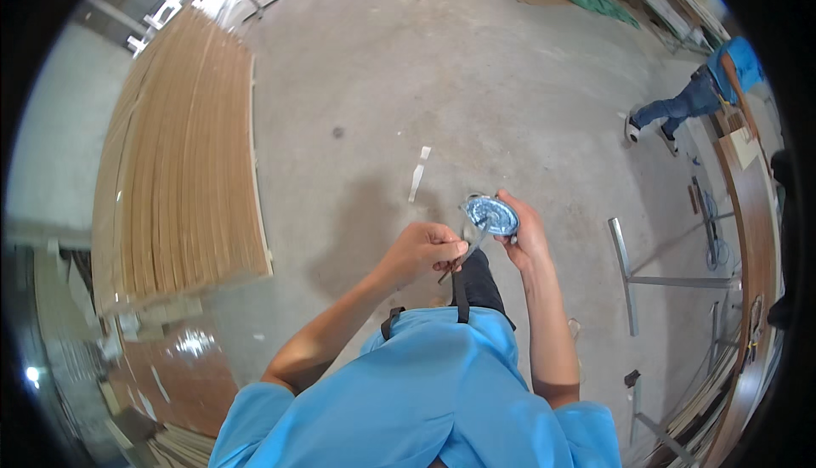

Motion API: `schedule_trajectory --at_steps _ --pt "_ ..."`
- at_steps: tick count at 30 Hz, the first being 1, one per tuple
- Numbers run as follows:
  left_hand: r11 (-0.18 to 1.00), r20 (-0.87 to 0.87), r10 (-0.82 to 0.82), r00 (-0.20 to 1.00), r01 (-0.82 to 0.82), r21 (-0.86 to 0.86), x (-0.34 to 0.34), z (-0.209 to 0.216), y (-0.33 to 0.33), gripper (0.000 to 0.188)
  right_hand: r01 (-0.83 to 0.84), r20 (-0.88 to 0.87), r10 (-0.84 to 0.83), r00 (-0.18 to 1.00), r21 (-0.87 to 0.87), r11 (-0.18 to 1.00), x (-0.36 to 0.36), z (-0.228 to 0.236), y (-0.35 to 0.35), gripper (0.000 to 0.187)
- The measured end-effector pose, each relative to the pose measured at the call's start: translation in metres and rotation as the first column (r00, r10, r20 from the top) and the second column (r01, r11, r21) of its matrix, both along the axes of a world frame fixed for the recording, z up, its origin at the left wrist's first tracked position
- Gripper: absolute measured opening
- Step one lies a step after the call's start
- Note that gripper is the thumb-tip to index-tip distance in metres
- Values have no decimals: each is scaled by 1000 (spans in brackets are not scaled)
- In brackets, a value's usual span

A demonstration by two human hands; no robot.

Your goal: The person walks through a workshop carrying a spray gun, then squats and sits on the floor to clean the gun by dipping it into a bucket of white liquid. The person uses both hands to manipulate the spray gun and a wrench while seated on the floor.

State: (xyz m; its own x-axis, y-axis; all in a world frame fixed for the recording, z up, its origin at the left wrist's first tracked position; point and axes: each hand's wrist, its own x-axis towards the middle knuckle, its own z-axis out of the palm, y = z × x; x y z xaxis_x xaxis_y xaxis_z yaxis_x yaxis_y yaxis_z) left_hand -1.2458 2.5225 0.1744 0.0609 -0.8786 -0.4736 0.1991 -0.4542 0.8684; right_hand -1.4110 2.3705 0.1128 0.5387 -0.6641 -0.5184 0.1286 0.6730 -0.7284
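Observation:
My right hand (527, 236) is wrapped round the far right edge of a round, shallow, silvery-blue object (493, 215); its exact kind is unclear. Just left of it, my left hand (432, 247) is closed in a pinch. A pale, narrow strip-like piece (477, 243) runs between the left fingertips and the round object. Beneath the left fingers a thin dark end sticks out, too small to name. Both hands are held close together in front of my waist, above the floor.
A tall stack of brown boards (174, 162) stands at left. On the right are a long wooden panel (748, 204) and a metal stand (671, 282). Beyond, a person in blue (701, 94) leans by the panel. White scraps (416, 181) lie on the concrete floor.

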Motion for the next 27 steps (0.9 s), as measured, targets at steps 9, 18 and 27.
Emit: schedule_trajectory --at_steps 9,18,27 --pt "997 -118 14 993 -23 -79 207 -5 -272 26 24 195 -49 980 127 992 219 -4 -272 18" --pt "971 -263 173 949 -209 -114 409 -26 -452 19 -149 82 152 985 -34 988 458 -7 -494 17" --pt "939 -313 317 895 -342 -26 658 -33 -704 15 135 180 -132 975 -5 991 665 -3 -719 18"
